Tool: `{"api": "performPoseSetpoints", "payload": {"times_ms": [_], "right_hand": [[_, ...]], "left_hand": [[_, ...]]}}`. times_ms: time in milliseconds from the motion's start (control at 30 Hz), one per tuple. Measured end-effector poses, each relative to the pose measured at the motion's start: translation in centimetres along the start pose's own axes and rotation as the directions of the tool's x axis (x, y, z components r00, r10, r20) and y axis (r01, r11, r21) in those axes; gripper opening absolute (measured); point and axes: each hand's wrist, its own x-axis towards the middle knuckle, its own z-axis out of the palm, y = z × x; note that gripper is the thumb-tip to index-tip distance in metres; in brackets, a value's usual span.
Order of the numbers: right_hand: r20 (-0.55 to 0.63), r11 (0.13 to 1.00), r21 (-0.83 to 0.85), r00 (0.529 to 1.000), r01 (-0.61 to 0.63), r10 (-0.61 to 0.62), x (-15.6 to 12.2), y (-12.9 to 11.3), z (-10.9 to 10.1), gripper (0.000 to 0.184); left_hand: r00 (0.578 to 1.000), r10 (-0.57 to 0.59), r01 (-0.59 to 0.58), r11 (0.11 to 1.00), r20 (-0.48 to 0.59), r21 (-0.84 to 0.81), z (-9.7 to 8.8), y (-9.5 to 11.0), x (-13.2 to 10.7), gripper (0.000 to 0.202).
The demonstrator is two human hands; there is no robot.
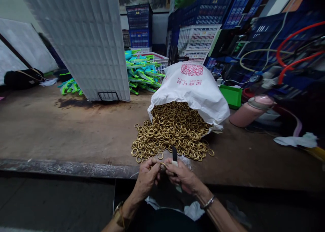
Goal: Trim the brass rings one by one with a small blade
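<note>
At the table's front edge my left hand (147, 175) is closed, its fingertips pinching a brass-coloured ring (163, 164). My right hand (183, 176) is wrapped round a flat, dark-bladed hand tool (174, 154) with a pale, wrapped-looking grip; whether it is a knife or a file I cannot tell. The blade points up and away from me. Right fingertips meet the ring's other side. Just beyond both hands, a heap of similar rings (172, 133) spills from the mouth of a white woven sack (195, 86) lying on its side.
The brown worktable (63, 133) has a worn front edge. A tall pale ribbed panel (101, 49) stands at left, beside green and turquoise plastic pieces (143, 72). A pink bottle (250, 111) and green tray (231, 96) are at right. Blue crates (139, 37) are stacked behind.
</note>
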Motion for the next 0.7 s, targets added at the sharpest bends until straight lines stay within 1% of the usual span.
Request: {"api": "performPoseSetpoints", "payload": {"times_ms": [67,133,167,233,300,333,400,467,533,600,700], "right_hand": [[-0.016,1.000,0.010,1.000,-0.006,0.007,0.0,0.3,-0.1,0.030],[-0.075,0.999,-0.047,0.997,0.002,-0.006,0.2,0.6,-0.3,0.029],[-0.116,0.994,-0.107,0.993,0.010,-0.023,0.4,0.7,-0.3,0.029],[-0.184,0.965,-0.260,0.978,0.045,-0.095,0.7,0.9,-0.5,0.030],[-0.208,0.912,-0.401,0.961,0.083,-0.179,0.9,0.9,-0.5,0.030],[-0.211,0.886,-0.453,0.954,0.099,-0.214,1.0,0.8,-0.4,0.029],[-0.221,0.846,-0.523,0.941,0.107,-0.256,1.2,0.7,-0.2,0.027],[-0.230,0.821,-0.561,0.934,0.103,-0.275,1.3,0.6,-0.1,0.025],[-0.229,0.807,-0.582,0.931,0.103,-0.285,1.5,0.6,0.0,0.024],[-0.232,0.801,-0.590,0.929,0.102,-0.289,1.7,0.8,0.1,0.023],[-0.230,0.808,-0.580,0.930,0.106,-0.287,1.9,1.1,0.0,0.024]], "left_hand": [[1.000,0.000,0.001,0.999,-0.021,0.035,0.1,0.2,-0.1,0.028],[0.998,0.029,-0.024,0.997,-0.063,0.074,0.3,0.4,-0.2,0.025],[0.994,0.064,-0.055,0.993,-0.085,0.099,0.4,0.6,-0.3,0.024],[0.979,0.165,-0.145,0.976,-0.117,0.164,0.6,1.0,-0.4,0.021],[0.962,0.251,-0.223,0.950,-0.111,0.221,0.9,1.3,-0.6,0.018],[0.956,0.278,-0.248,0.938,-0.098,0.241,1.0,1.5,-0.6,0.017],[0.953,0.295,-0.267,0.928,-0.076,0.259,1.2,1.7,-0.8,0.016],[0.961,0.267,-0.242,0.939,-0.075,0.246,1.2,1.9,-0.9,0.017],[0.978,0.197,-0.180,0.964,-0.071,0.197,1.1,1.9,-1.0,0.019],[0.994,0.105,-0.100,0.987,-0.040,0.122,0.9,1.7,-0.9,0.022],[1.000,0.004,-0.004,1.000,0.017,0.010,0.5,1.2,-0.7,0.027]]}}
